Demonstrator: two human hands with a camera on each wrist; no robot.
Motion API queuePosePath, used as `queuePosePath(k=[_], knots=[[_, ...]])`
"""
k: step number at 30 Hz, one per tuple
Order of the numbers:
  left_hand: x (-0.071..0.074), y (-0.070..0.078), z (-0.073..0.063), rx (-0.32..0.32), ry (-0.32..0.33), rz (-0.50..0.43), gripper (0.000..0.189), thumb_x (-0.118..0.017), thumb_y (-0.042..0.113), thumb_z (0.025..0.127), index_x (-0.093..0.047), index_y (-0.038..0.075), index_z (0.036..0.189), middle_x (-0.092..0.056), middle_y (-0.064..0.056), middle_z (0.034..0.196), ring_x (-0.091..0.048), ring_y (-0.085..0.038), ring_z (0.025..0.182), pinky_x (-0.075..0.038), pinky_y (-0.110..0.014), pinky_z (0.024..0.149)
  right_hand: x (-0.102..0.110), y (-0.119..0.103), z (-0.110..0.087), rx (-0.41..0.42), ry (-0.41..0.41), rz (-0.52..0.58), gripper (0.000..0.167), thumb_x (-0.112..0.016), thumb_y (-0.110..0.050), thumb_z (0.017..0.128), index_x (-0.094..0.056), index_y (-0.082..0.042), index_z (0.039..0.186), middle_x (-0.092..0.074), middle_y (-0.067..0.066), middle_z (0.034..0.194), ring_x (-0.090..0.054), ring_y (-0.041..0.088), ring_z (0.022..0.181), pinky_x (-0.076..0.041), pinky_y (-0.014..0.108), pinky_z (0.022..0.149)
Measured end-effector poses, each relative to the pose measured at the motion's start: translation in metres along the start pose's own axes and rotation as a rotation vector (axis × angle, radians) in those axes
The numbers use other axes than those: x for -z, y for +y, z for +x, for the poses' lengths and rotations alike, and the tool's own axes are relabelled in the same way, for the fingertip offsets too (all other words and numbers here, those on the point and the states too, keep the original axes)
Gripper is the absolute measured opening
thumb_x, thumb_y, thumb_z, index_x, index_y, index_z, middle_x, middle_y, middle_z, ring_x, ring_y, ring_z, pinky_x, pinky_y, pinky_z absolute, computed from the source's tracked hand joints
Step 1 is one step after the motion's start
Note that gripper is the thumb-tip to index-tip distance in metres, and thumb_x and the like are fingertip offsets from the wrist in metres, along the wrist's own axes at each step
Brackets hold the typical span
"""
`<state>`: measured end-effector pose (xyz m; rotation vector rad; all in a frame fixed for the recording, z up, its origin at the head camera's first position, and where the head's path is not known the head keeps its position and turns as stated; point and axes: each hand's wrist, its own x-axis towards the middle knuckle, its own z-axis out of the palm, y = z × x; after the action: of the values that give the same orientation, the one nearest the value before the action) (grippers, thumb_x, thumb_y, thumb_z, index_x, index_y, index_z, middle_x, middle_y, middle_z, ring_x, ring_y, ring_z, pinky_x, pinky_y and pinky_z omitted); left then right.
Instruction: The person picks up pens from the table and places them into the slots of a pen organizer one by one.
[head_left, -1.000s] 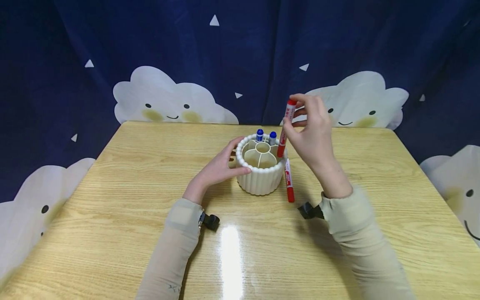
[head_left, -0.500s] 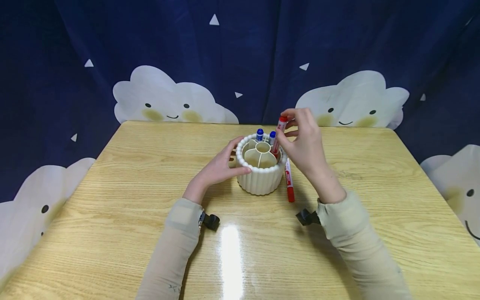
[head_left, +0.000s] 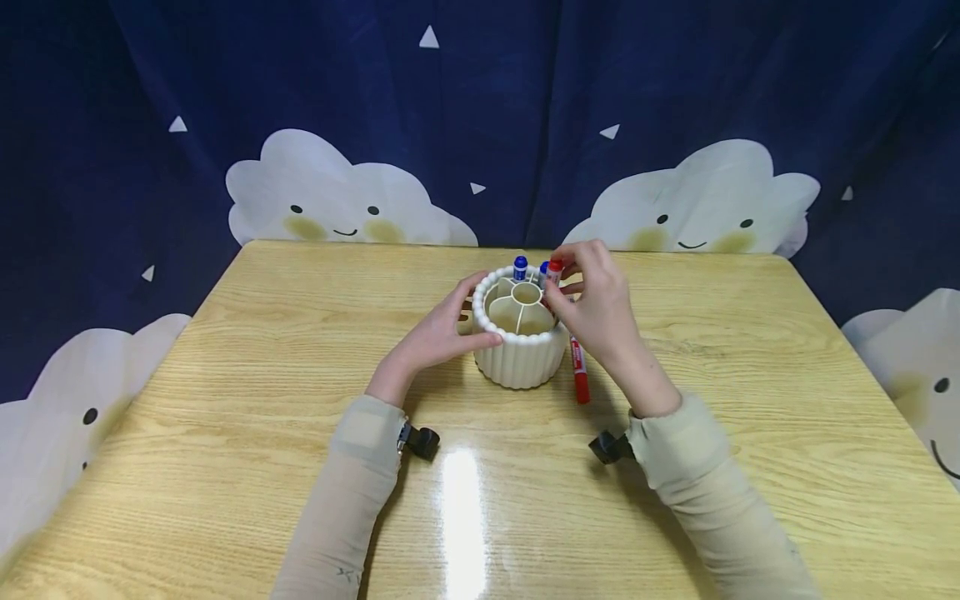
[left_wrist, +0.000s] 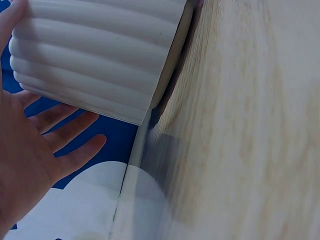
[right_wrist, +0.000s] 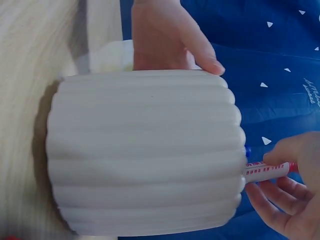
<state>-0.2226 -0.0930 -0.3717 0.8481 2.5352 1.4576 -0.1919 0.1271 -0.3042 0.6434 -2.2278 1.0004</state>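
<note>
A ribbed cream pen holder (head_left: pixel 521 364) with a beaded rim and inner compartments stands upright on the table. My left hand (head_left: pixel 435 337) holds it from the left, thumb at the front of the rim and fingers round the far side. Those fingers look spread in the left wrist view. Between thumb and fingers, my right hand (head_left: pixel 600 308) pinches a red marker (head_left: pixel 554 268) near its top. Its lower part is down inside a right-hand compartment, hidden by the wall in the right wrist view. Two blue-capped markers, one on the left (head_left: pixel 520 268) and one closer (head_left: pixel 543 272), stand at the back.
Another red marker (head_left: pixel 581 377) lies on the wooden table (head_left: pixel 285 350), just right of the holder and partly under my right hand. A dark blue curtain (head_left: pixel 360 75) with clouds hangs behind the table's far edge.
My right hand has moved down and left, lowering the red marker from above the rim into the holder. My left hand and the holder have stayed in place.
</note>
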Motion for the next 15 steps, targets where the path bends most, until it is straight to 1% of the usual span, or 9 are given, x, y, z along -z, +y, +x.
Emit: queuePosePath(k=[3,6,11,15], knots=[[0.0,0.0,0.0,-0.001,-0.003,0.002,0.094,-0.071,0.042,0.075,-0.015,0.017,0.146,-0.035,-0.003,0.139,-0.045,-0.023,0.116,-0.042,-0.04,0.094,-0.002,0.002,-0.003,-0.006,-0.011,-0.011,0.022,-0.063,0.002,0.077,-0.055,0.003,0.097,-0.051,0.014,0.091,-0.06,0.02,0.079,-0.055,0.028,0.058],[0.0,0.001,0.0,0.003,-0.006,0.005,0.094,-0.071,0.042,0.075,-0.014,0.019,0.146,-0.035,-0.002,0.139,-0.045,-0.022,0.116,-0.041,-0.038,0.094,-0.004,0.004,-0.006,-0.02,-0.025,-0.018,0.022,-0.064,0.001,0.077,-0.056,0.003,0.097,-0.052,0.013,0.091,-0.06,0.019,0.079,-0.055,0.03,0.058],[0.0,0.001,0.0,0.001,-0.006,0.001,0.093,-0.071,0.042,0.074,-0.014,0.021,0.146,-0.036,-0.002,0.138,-0.045,-0.022,0.116,-0.042,-0.037,0.094,-0.007,0.007,-0.01,-0.047,-0.05,-0.035,0.021,-0.065,-0.002,0.078,-0.056,0.001,0.097,-0.053,0.012,0.092,-0.059,0.019,0.078,-0.054,0.028,0.059],[0.0,0.0,0.0,0.004,-0.005,0.002,0.094,-0.071,0.044,0.074,-0.014,0.021,0.146,-0.036,-0.001,0.139,-0.045,-0.021,0.116,-0.042,-0.036,0.093,-0.008,0.008,-0.013,-0.055,-0.053,-0.025,0.02,-0.065,-0.002,0.079,-0.056,0.001,0.097,-0.053,0.012,0.093,-0.06,0.019,0.078,-0.054,0.028,0.059]])
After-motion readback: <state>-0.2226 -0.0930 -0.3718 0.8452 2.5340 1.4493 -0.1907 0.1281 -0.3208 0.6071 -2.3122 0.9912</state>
